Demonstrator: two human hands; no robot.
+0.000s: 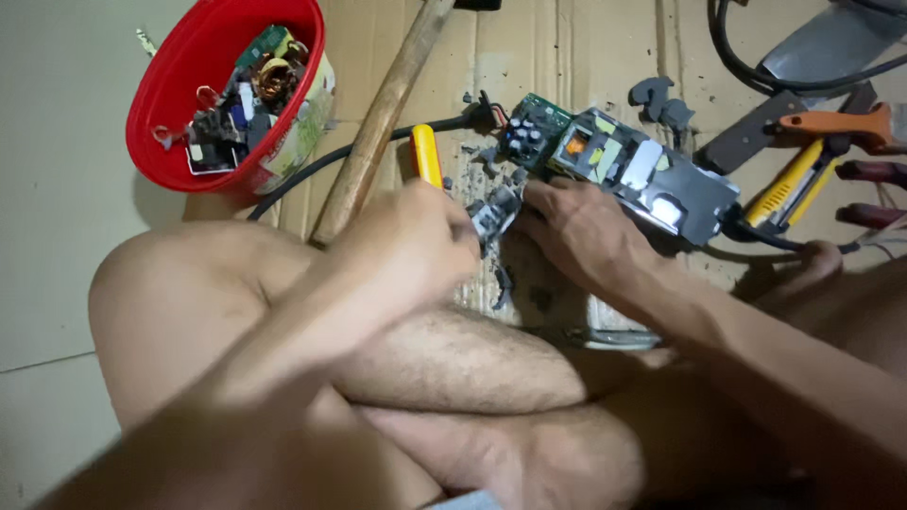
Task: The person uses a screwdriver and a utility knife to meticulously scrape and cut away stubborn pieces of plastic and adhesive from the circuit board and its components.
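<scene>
surface: cardboard sheet [586, 47] on floor; on it: red bowl [179, 85]; wooden handle [378, 123]; circuit board [614, 165]; pliers [831, 127]

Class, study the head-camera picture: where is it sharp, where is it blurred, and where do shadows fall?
Head view: the circuit board and red bowl are fairly sharp; the left hand is slightly smeared; the near forearms are soft; shadow lies beneath the bowl and under the right hand.
</scene>
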